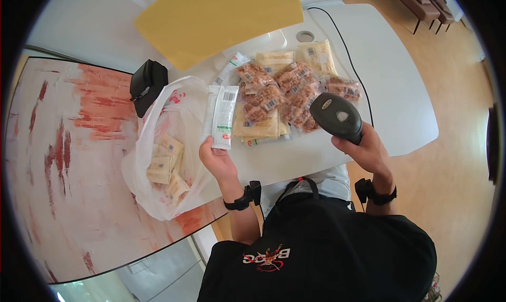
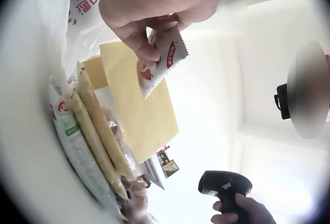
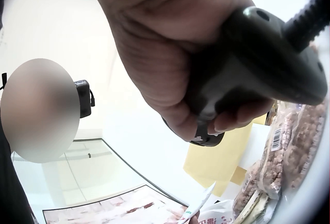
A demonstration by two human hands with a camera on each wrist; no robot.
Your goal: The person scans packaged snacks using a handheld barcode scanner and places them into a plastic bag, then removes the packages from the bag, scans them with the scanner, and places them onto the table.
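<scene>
My left hand (image 1: 219, 162) pinches the lower end of a white packet (image 1: 224, 117) with green and red print, its barcode facing up in the head view. In the left wrist view, thumb and fingers grip the packet's (image 2: 169, 53) serrated end. My right hand (image 1: 370, 152) grips a black barcode scanner (image 1: 336, 115), fingers curled round its handle in the right wrist view. The scanner's head overlaps a pile of clear bags of brown crumbly food (image 1: 263, 103). Cream-coloured packs (image 1: 255, 127) lie under them. Left of the white packet stands an open white plastic bag (image 1: 138, 170) holding cream packs (image 1: 159, 169).
A large yellow sheet (image 1: 221, 23) covers the back of the white table (image 1: 403, 102). A black box-shaped device (image 1: 149, 86) stands behind the plastic bag. A tape roll (image 1: 305, 36) and a black cable (image 1: 352, 57) lie behind and right of the pile. Red-streaked tabletop (image 1: 95, 160) spreads at left.
</scene>
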